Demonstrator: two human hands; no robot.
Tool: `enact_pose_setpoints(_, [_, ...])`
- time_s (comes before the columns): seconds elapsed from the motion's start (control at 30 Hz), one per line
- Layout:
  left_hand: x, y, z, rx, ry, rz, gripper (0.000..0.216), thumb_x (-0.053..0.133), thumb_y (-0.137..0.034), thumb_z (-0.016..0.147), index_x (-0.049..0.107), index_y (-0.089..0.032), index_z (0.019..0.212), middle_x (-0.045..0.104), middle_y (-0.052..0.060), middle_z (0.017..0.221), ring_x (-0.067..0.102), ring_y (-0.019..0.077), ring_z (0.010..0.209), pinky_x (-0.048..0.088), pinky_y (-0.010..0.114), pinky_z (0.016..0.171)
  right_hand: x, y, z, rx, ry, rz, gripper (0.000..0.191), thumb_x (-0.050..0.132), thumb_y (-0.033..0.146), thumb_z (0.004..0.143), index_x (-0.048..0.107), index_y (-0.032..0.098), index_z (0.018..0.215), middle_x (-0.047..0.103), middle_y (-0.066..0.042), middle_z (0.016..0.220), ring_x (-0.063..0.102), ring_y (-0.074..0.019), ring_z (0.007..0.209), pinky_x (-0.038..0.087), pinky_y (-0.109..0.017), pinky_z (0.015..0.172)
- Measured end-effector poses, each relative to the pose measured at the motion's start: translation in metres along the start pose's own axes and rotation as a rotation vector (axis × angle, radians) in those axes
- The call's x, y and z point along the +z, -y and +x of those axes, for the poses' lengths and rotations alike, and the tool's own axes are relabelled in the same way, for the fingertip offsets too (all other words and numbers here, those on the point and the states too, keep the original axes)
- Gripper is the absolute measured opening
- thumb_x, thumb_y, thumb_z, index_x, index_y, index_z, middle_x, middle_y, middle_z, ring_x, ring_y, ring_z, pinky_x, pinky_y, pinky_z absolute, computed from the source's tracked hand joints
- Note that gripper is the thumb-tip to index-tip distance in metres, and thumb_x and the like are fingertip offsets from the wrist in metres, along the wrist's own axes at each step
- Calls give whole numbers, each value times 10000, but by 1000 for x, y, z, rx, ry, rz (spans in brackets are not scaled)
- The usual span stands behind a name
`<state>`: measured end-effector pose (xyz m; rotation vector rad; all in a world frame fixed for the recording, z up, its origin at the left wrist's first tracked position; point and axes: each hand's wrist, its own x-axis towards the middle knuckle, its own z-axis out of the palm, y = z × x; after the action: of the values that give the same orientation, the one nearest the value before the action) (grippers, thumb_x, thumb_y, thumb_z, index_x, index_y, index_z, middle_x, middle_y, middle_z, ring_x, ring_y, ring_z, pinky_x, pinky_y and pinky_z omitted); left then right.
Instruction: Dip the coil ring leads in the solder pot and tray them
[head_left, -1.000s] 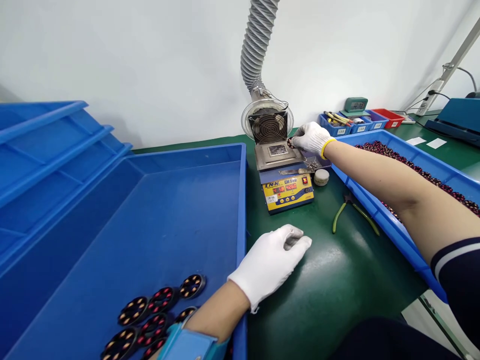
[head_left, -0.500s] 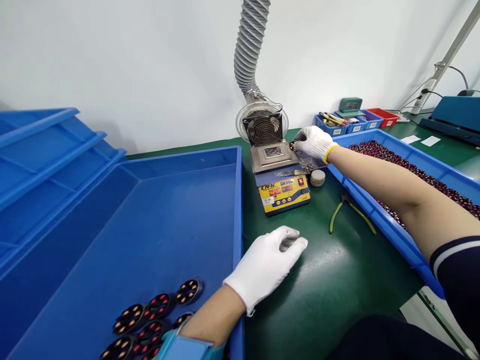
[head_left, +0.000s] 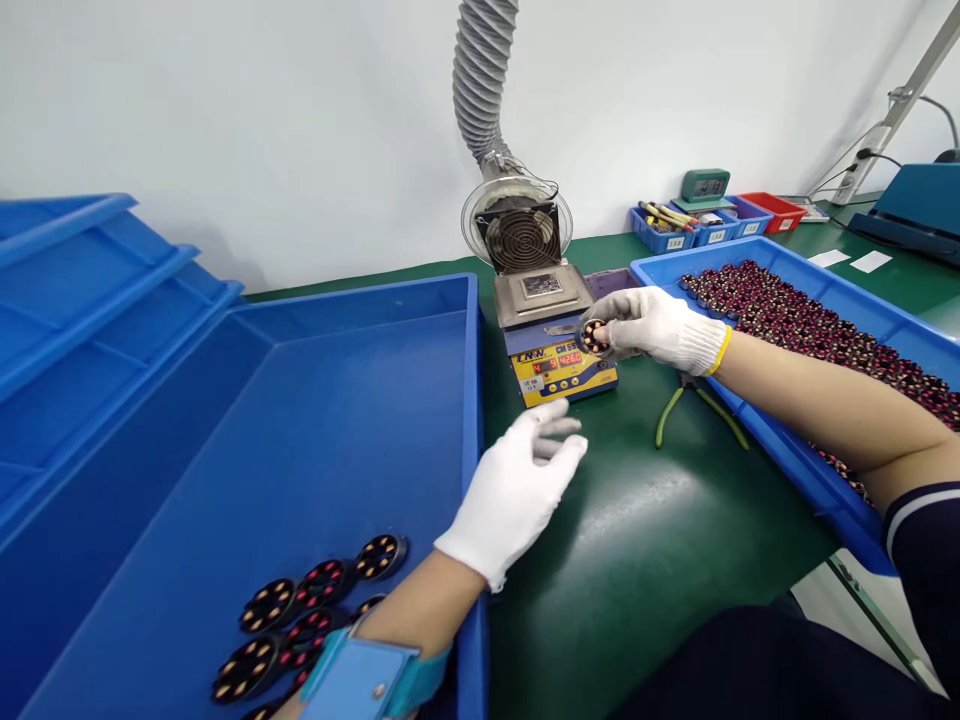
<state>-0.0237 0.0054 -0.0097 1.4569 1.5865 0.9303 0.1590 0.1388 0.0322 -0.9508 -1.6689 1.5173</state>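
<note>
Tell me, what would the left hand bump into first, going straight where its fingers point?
Probably the yellow-fronted machine, though the right hand and its small ring lie near that line too; depth is unclear.

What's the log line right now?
white-gloved right hand: holding round black part with pale dots | white-gloved left hand: open, empty | yellow-fronted metal machine: lit red display

The left hand (head_left: pixel 514 490) wears a white glove, with a blue band (head_left: pixel 360 675) bearing one round stud behind it. The right hand (head_left: pixel 652 325) has a yellow-edged white glove, a white-striped navy sleeve (head_left: pixel 930 560) farther back.
</note>
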Motion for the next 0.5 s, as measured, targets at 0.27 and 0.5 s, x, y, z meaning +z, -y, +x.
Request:
enact_pose_setpoints(0.27, [-1,-4,-4,162,88,-194,681,703,-256,766,476,-257,1408,496,70,1458,650,220,1080,553,329,894,27,-16,-28,-26,517,25,798,652,133,787,292,132,1498,709,-44,911,676,-121,752,554,-174,611])
enact_pose_setpoints(0.5, [7,-14,-7,114,-42,-306,519,803,-223,662,629,-166,1147,697,76,1171,668,246,1069,539,377,961,32,-29,-28,-148,329,-198,609,569,301,887,401,109,1441,681,-98,1108,670,-168,920,571,-287,794])
